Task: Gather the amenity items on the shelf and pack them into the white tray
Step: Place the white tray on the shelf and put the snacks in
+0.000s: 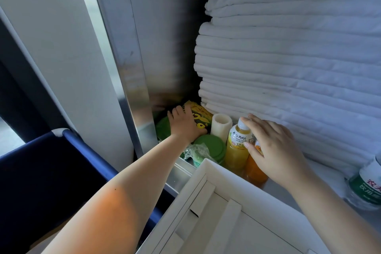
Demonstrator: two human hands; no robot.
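Note:
On the metal shelf [179, 173] stand a yellow juice bottle [237, 146] and an orange bottle [254, 169] behind it. My right hand [274, 148] curls round the orange bottle's top, fingertips touching the yellow bottle's cap. My left hand [185, 123] reaches deep into the left corner and rests on a yellow snack packet [201, 115], thumb beside its lower edge. Green round lids [211, 147], a clear wrapper [195, 152] and a white paper roll [220, 128] lie between the hands. The white tray [237, 208] with cardboard dividers sits in front.
A tall stack of folded white towels [299, 57] fills the shelf's right side above the bottles. A water bottle with a green label [365, 187] stands at the far right. A steel post [134, 99] bounds the shelf on the left, a blue cart bag [41, 171] beside it.

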